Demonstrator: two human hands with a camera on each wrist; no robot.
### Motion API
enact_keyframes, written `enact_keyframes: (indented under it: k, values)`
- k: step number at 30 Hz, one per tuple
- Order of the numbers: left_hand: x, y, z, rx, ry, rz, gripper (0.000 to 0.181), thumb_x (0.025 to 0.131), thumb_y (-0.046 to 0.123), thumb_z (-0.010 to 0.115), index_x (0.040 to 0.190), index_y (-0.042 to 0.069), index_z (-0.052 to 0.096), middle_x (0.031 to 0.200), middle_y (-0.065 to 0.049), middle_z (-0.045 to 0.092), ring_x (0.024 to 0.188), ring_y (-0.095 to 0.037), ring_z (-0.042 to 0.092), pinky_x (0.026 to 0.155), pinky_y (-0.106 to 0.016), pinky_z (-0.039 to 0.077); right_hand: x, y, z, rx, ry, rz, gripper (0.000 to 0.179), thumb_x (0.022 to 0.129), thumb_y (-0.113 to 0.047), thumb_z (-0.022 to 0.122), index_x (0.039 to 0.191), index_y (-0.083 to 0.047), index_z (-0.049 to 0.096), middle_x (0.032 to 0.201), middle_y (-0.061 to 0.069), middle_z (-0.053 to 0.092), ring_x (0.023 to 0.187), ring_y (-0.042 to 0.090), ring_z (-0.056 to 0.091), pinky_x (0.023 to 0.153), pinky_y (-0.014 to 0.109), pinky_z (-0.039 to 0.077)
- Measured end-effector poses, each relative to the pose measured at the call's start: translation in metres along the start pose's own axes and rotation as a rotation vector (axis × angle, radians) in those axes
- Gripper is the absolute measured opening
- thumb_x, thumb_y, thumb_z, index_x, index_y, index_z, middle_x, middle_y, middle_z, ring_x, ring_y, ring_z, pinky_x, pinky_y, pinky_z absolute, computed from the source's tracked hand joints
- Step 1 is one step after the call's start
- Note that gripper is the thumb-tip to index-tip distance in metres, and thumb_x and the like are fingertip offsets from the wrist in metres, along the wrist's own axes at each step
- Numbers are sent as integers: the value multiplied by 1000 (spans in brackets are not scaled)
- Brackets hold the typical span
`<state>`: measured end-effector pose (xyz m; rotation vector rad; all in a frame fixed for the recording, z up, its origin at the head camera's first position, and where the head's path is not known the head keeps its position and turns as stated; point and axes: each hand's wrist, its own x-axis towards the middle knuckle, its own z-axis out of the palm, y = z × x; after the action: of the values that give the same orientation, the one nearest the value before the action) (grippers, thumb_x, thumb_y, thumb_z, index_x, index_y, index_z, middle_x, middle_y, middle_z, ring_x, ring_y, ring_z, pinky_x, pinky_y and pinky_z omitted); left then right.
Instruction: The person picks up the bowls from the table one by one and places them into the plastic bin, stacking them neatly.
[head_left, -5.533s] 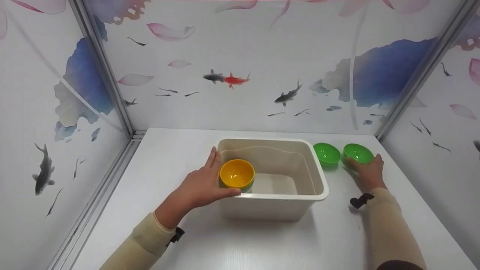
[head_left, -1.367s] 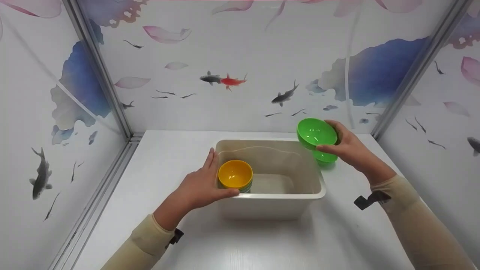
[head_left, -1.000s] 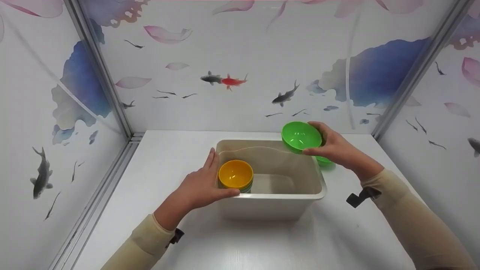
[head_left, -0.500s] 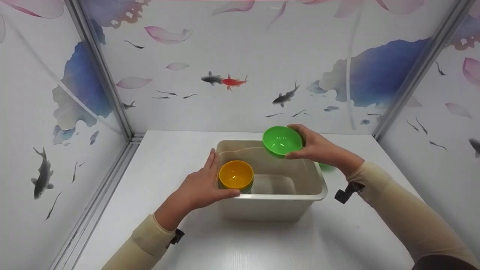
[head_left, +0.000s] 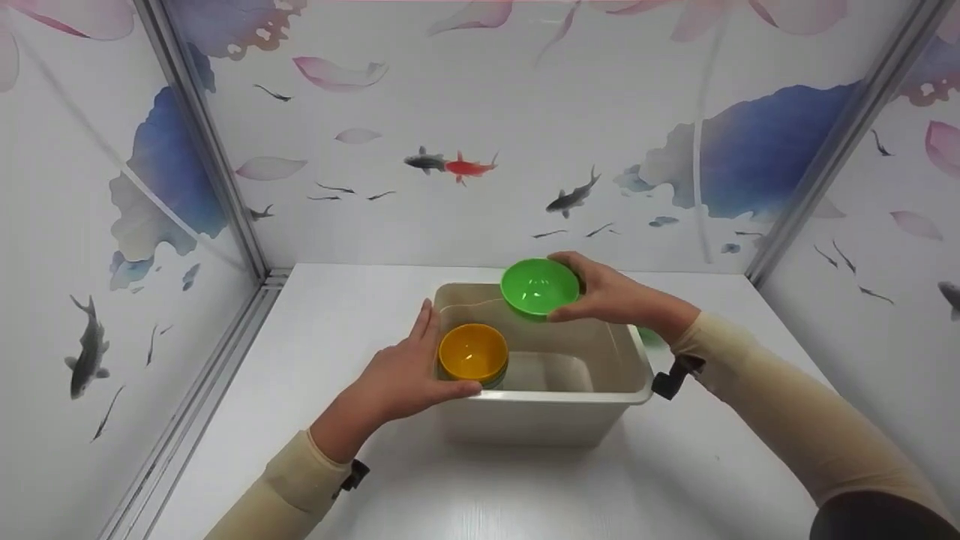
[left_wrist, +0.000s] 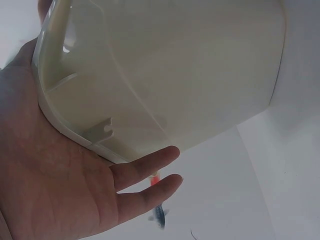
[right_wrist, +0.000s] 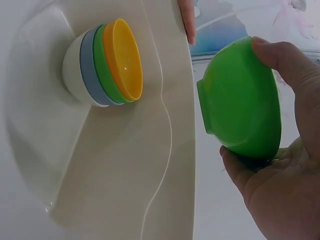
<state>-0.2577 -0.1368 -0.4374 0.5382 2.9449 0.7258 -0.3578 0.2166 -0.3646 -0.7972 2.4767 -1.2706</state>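
My right hand [head_left: 611, 295] grips a green bowl [head_left: 538, 287] over the far rim of the cream plastic bin [head_left: 525, 416]. In the right wrist view, thumb and fingers pinch the green bowl [right_wrist: 240, 100] from opposite sides, its base facing the bin. A nested stack of bowls stands in the bin's near left corner, a yellow bowl [head_left: 472, 352] on top. Below it show a green bowl [right_wrist: 102, 65], a blue-grey one and a white one. My left hand [head_left: 397, 379] rests on the bin's left corner, fingers straight along the outside, thumb along the front rim.
Another green bowl [head_left: 652, 337] stands on the white table [head_left: 360, 307] just right of the bin, mostly hidden behind my right wrist. White panels [head_left: 517, 90] printed with fish and petals enclose the table at the back and both sides.
My right hand has picked up the farther-right green bowl and carried it left, over the bin's far side. The left hand and the stack in the bin have stayed put.
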Motion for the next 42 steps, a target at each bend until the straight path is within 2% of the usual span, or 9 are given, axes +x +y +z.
enact_keyframes:
  k: [6, 13, 19, 32, 39, 42]
  values:
    - [-1, 1, -1, 4, 3, 7, 146, 80, 99, 61, 178, 6, 7, 185, -12, -2, 120, -41, 72, 97, -53, 60, 10, -3, 6, -31, -25, -16, 101, 84, -24, 97, 165, -5, 40, 153, 16, 59, 134, 33, 58, 115, 50, 47]
    - [-1, 2, -2, 4, 0, 5, 146, 80, 99, 61, 178, 6, 6, 185, -12, -3, 128, -42, 69, 101, -53, 60, 24, -5, 9, -67, -64, -42, 103, 83, -29, 99, 165, -8, 42, 154, 12, 59, 135, 31, 58, 117, 51, 46]
    - [0, 0, 0, 3, 8, 17, 146, 80, 99, 62, 178, 5, 7, 185, -13, -3, 128, -42, 70, 98, -53, 60, 34, -4, 12, -63, -85, -62, 100, 83, -27, 99, 164, -8, 43, 151, 10, 61, 132, 29, 59, 116, 48, 46]
    - [2, -1, 0, 5, 7, 17, 146, 80, 100, 61, 178, 6, 6, 185, -13, -1, 122, -40, 72, 96, -51, 62, 53, -2, 26, -132, -183, -134, 100, 85, -32, 97, 166, -10, 42, 154, 8, 59, 134, 27, 59, 117, 48, 46]
    - [2, -1, 0, -8, 4, 12, 146, 79, 99, 62, 178, 8, 5, 185, -13, -2, 128, -42, 70, 100, -54, 60, 59, 2, 37, -141, -188, -158, 102, 84, -32, 98, 166, -8, 43, 155, 7, 60, 137, 25, 59, 120, 48, 45]
    - [1, 0, 0, -9, 7, 11, 146, 79, 99, 62, 179, 9, 4, 185, -13, -2, 125, -41, 71, 98, -54, 61, 61, 3, 42, -157, -189, -167, 104, 84, -33, 98, 167, -8, 42, 154, 7, 61, 136, 25, 60, 119, 48, 46]
